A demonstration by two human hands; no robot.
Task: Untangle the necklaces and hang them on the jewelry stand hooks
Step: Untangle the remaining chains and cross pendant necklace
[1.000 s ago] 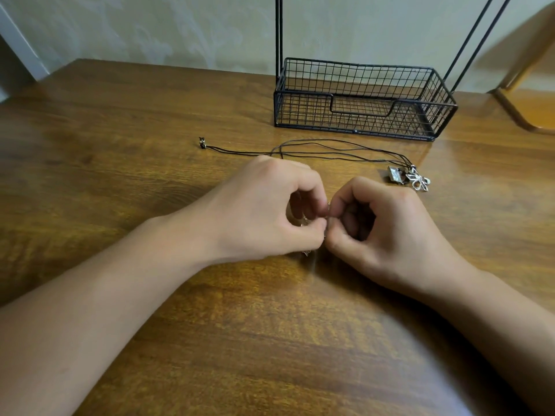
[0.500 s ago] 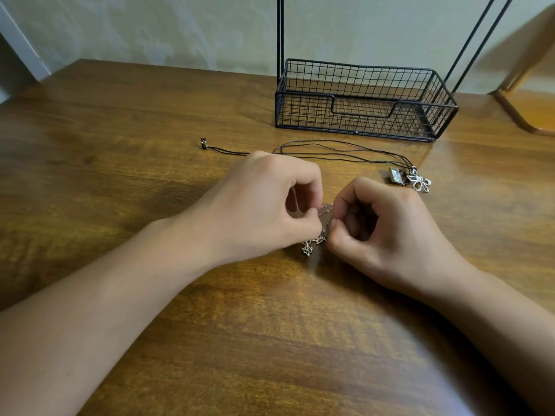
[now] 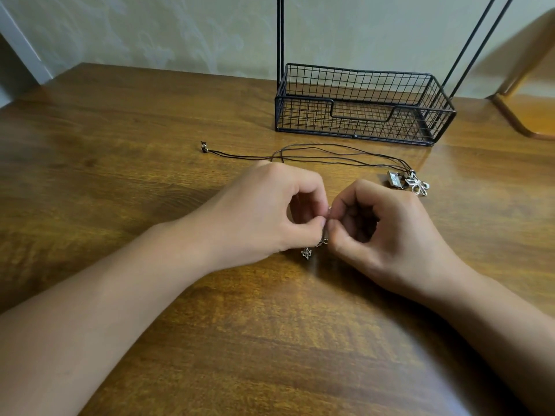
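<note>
Both bare forearms enter from the near edge of the glossy brown wooden tabletop (image 3: pixel 126 181) and meet about mid-table. Left hand (image 3: pixel 264 214) and right hand (image 3: pixel 390 232) are each curled, thumb and forefinger pinched together, tips nearly touching each other, clamped on a thin silver chain necklace (image 3: pixel 322 241); its small silver pendant (image 3: pixel 307 253) hangs just below the left thumb, at or barely above the wood, cannot tell which. Beyond the hands, toward the far edge, a bundle of dark cord necklaces (image 3: pixel 339 154) lies flat, running left to right: a small clasp end (image 3: pixel 204 146) at its left, a rectangular silver pendant (image 3: pixel 395 179) and a silver flower-shaped pendant (image 3: pixel 418 186) at its right, just beside each other and near the right hand's knuckles. Cords pass partly behind the left hand. Black wire-mesh basket base of the jewelry stand (image 3: pixel 360 115) sits near the far edge, close behind the cords but apart from them; black upright rods (image 3: pixel 280 34) rise out of frame, hooks not visible. Open wood lies left of the hands to the far-left corner, and along the near edge between the forearms. Pale patterned wall (image 3: pixel 150 34) behind; wooden chair frame (image 3: pixel 522 109) past the far-right corner.
</note>
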